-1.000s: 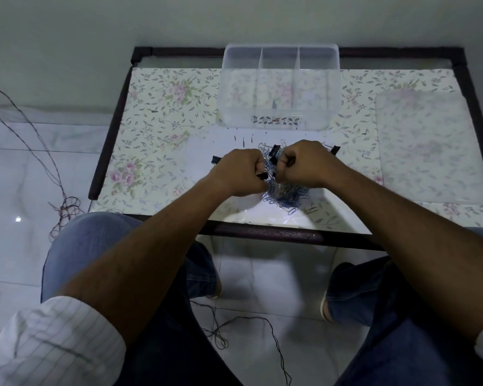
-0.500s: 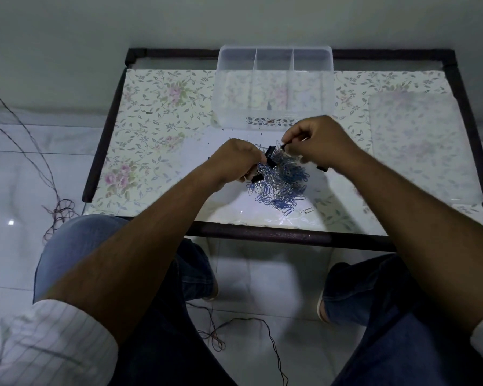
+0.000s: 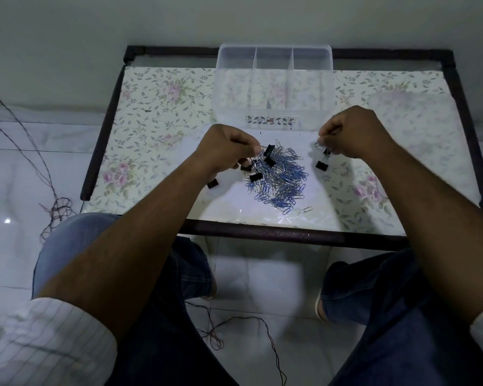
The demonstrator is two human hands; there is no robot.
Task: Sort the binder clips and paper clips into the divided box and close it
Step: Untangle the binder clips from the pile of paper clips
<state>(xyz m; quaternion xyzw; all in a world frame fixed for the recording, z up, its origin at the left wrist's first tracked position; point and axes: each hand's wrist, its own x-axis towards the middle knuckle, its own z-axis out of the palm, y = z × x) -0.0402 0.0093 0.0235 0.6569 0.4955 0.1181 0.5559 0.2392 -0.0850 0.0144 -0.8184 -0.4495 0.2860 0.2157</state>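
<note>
- The hands are now drawing apart: half a second ago both were meeting over the heap, and now the right hand [image 3: 354, 132] is pulling off to the right while the left hand [image 3: 226, 147] is staying at the heap's left edge.
- The worktop [image 3: 156, 129] is carrying everything, with the box [image 3: 273, 79] standing open at its far edge, just behind the heap, so sorted pieces are needing only a short reach; its compartments are looking almost empty.
- The lid [image 3: 413, 121] appears to be lying flat to the right, out of the way until closing.
- The paper clips [image 3: 282, 179] are lying heaped at centre, unsorted, with black binder clips [image 3: 269, 160] mixed along the left side and one [image 3: 321, 165] lying apart on the right.
- The right grip is pinching shut on a small clip [image 3: 322, 147], probably a binder clip with tangled wire.
- The left grip is closing on something at the heap's edge, likely steadying it; what it holds I cannot tell.
</note>
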